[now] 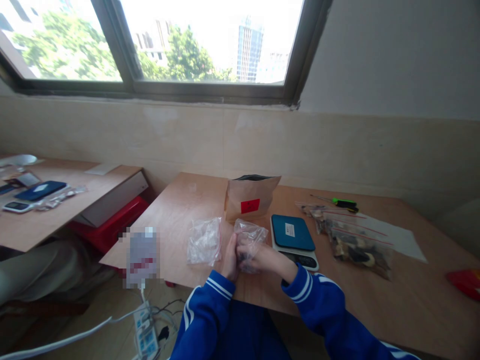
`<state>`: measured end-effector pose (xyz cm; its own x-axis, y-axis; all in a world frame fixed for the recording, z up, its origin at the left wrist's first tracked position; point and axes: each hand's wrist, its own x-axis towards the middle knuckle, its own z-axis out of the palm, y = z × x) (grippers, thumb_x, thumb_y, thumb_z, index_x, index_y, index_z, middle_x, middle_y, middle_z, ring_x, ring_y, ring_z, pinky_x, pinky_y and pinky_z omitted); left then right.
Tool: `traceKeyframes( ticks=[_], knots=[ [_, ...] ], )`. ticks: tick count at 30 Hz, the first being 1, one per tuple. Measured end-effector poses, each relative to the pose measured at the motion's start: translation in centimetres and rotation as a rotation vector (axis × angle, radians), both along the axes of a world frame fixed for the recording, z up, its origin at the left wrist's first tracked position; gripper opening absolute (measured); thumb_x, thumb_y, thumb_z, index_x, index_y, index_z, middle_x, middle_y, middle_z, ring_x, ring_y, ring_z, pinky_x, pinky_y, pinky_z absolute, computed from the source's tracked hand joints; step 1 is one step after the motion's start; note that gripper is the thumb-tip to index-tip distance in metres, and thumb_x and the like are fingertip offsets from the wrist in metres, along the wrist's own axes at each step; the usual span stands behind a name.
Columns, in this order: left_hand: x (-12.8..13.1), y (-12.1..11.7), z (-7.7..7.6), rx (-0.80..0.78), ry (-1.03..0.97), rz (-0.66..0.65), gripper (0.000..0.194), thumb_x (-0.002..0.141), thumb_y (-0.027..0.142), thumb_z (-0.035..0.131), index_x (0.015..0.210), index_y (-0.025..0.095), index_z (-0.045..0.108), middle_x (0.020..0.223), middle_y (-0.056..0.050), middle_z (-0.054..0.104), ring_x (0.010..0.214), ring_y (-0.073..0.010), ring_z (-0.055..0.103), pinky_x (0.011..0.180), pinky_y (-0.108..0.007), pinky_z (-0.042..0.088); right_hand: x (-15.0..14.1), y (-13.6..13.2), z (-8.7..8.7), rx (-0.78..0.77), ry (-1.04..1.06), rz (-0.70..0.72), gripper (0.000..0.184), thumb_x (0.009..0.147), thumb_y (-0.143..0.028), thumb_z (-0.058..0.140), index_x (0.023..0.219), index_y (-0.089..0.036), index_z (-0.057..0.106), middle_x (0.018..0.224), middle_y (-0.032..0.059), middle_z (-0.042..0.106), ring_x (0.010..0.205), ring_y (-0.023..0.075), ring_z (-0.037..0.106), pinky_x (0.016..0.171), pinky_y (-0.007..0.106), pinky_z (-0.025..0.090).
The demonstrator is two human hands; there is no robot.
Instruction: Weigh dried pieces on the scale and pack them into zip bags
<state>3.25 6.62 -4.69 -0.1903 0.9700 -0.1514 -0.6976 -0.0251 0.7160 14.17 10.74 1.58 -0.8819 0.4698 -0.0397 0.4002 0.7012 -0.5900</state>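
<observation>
**Two hands at a wooden table** (180, 215), seen from the wearer's head. Clock positions are read from the hands, with 12 o'clock toward the window (210, 45).

The left hand (230, 257) is closed, its fingers curled against the left side of a clear plastic bag (250, 235). The right hand (258, 255) is partly closed over the lower part of the bag, gripping the film. The bag stands between the two hands, with dark contents at its base that are too hidden to identify; whether it touches the tabletop cannot be told. Both forearms wear blue sleeves (311, 292) with white stripes.

At 10 o'clock, just beside the left hand, lies a second clear plastic bag (204, 241). At 12 o'clock stands a kraft paper bag (247, 197) with a red label. At 2 o'clock, near the right hand, is a digital scale (293, 239) with a blue top. Farther out at 3 o'clock lies a large zip bag (354, 245) of dried dark and tan pieces, on a white paper sheet (407, 240). Behind it is a green-handled screwdriver (343, 202). At the far left, a second desk (56, 225) holds a phone (17, 206) and a blue case (41, 190). A blurred object (142, 257) hangs at the near table edge at 9 o'clock.
</observation>
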Motion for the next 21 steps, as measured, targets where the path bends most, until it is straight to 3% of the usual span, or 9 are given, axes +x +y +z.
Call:
traceKeyframes(
  ticks=[4,9,12,14,17,21],
  knots=[
    [0.1,0.3,-0.1,0.015,-0.061,-0.022,0.053,0.083,0.050,0.056,0.118,0.011,0.063,0.111,-0.014,0.070,0.111,-0.0266,0.062,0.098,-0.039,0.045,0.8,0.4,2.1,-0.036,0.110,0.004,0.013,0.080,-0.007,0.060,0.075,-0.016,0.067,0.089,0.0044,0.064,0.083,0.0161,0.061,0.078,0.028,0.049],
    [0.1,0.4,0.1,0.039,-0.053,0.009,0.055,0.083,0.052,0.056,0.119,0.011,0.062,0.106,-0.014,0.071,0.098,-0.0253,0.066,0.087,-0.036,0.051,3.1,1.7,8.7,-0.055,0.306,-0.081,0.008,0.083,-0.025,0.065,0.082,-0.018,0.068,0.086,0.0029,0.063,0.078,0.0149,0.061,0.070,0.026,0.049],
    [0.0,0.2,0.1,-0.056,-0.031,-0.013,0.059,0.082,0.056,0.055,0.123,0.015,0.058,0.081,-0.008,0.072,0.070,-0.0213,0.068,0.065,-0.033,0.054,3.7,3.8,12.9,0.152,0.519,-0.293,0.015,0.084,-0.032,0.064,0.088,-0.019,0.068,0.089,0.0032,0.064,0.078,0.0150,0.060,0.070,0.027,0.049],
    [0.0,0.2,0.0,-0.099,-0.040,-0.030,0.060,0.081,0.057,0.055,0.125,0.017,0.056,0.073,-0.006,0.070,0.059,-0.0191,0.065,0.054,-0.030,0.052,3.3,5.8,14.6,0.361,0.658,-0.464,0.017,0.084,-0.034,0.064,0.090,-0.019,0.068,0.091,0.0039,0.063,0.076,0.0149,0.058,0.071,0.029,0.048],
    [-0.1,0.1,-0.3,-0.112,-0.031,-0.016,0.058,0.081,0.057,0.056,0.124,0.019,0.056,0.074,-0.005,0.070,0.053,-0.0168,0.062,0.047,-0.027,0.049,2.1,8.9,14.7,0.570,0.635,-0.530,0.017,0.084,-0.034,0.064,0.088,-0.019,0.070,0.093,0.0057,0.060,0.083,0.0179,0.056,0.078,0.033,0.048],
    [-0.3,0.2,-0.7,-0.088,-0.043,-0.023,0.055,0.081,0.056,0.057,0.124,0.022,0.056,0.078,-0.005,0.070,0.055,-0.0158,0.062,0.045,-0.025,0.047,0.9,10.9,11.8,0.686,0.341,-0.478,0.020,0.089,-0.033,0.056,0.091,-0.020,0.072,0.102,0.0100,0.057,0.100,0.0247,0.053,0.092,0.042,0.042]
  ],
)
